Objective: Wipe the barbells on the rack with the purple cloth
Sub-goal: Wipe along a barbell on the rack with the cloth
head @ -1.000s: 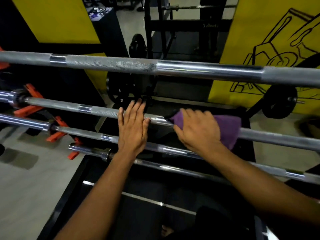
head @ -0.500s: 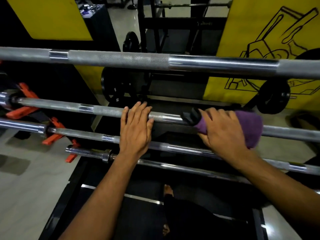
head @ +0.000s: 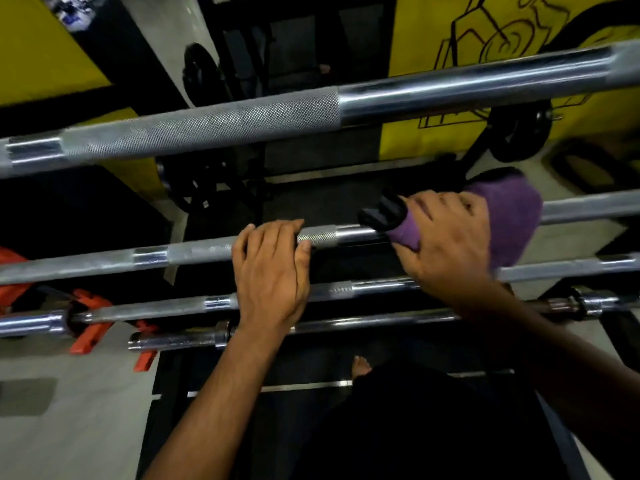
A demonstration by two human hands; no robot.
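Right hand wraps the purple cloth around the second bar from the top, fingers curled over the fold and clamped on cloth and steel together. Compared with a second ago, cloth and hand lie further to the right along this bar, beyond the black rack hook that cradles it. The move suggests that the stretch near the hook is already wiped and that the right-hand part of this bar is now being treated.

Left hand rests on the same bar, left of the hook; its fingers, formerly laid flat, now bend over the top of the knurled section, apparently steadying the bar. Whether the thumb closes beneath cannot be judged, as the hand hides it.

Count: five bars cross the rack. The top bar is nearest the camera and untouched; the third bar and fourth bar pass beneath both wrists; a short bar end projects at lower left, though motion blur makes it uncertain whether this belongs to the fourth bar. One cloth and two hands are present, with several orange brackets at left. Most bars therefore appear to await wiping.
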